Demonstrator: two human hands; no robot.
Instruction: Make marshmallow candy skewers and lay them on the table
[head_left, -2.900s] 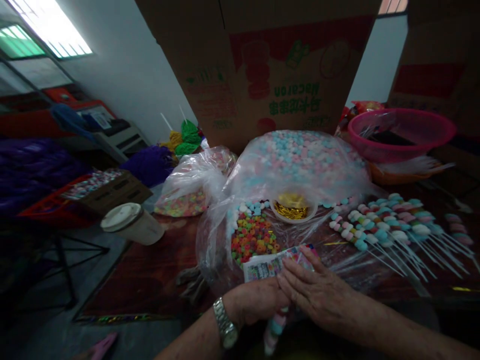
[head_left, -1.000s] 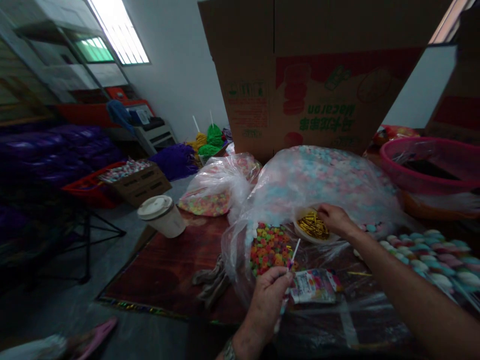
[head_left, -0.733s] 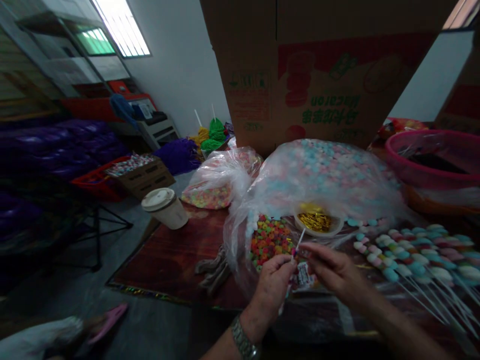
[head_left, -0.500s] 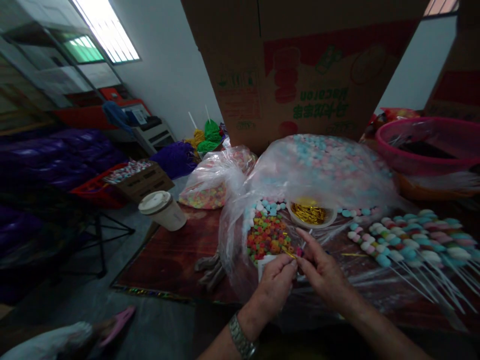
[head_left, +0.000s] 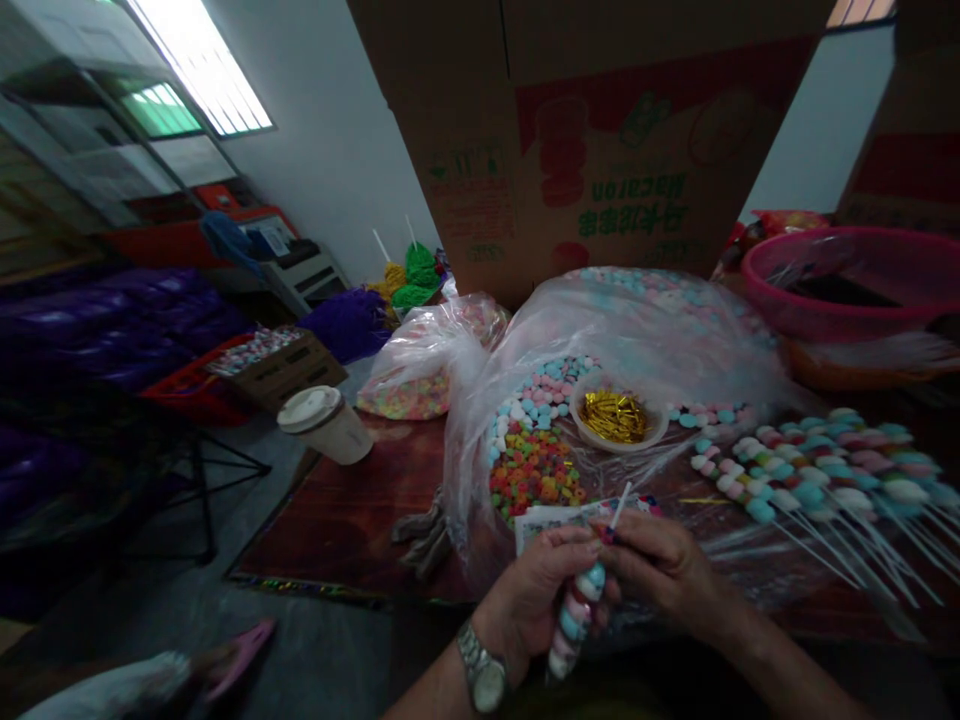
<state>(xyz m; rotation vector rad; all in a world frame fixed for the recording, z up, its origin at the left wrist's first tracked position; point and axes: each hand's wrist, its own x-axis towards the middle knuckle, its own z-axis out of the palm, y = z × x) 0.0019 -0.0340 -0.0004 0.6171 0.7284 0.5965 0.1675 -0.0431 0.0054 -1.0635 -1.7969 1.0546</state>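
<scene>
A marshmallow skewer [head_left: 576, 618] in blue, pink and white points down toward my body. My left hand [head_left: 529, 590] is closed around it, thumb near its upper end. Its white stick [head_left: 621, 508] sticks up past my fingers. My right hand [head_left: 667, 570] pinches at the base of that stick, where a small dark red-and-blue bit shows; what exactly is between the fingertips is partly hidden. A printed wrapper sheet [head_left: 540, 520] lies just beyond both hands. Past it are ring-shaped coloured candies [head_left: 536, 470] and a round tub [head_left: 661, 425] of gold twist ties [head_left: 613, 415].
Finished-looking marshmallow skewers [head_left: 847, 465] lie in a pile on the right. A big clear bag [head_left: 660, 320] of marshmallows stands behind, before a large carton [head_left: 480, 160]. A lidded cup [head_left: 326, 425], grey gloves [head_left: 424, 535] and a pink basin [head_left: 847, 240] surround the work area.
The gold twist tie that was at my fingertips is no longer seen there. The skewer has come into sight below my hands, its stick tilted up. Both hands have moved slightly lower.
</scene>
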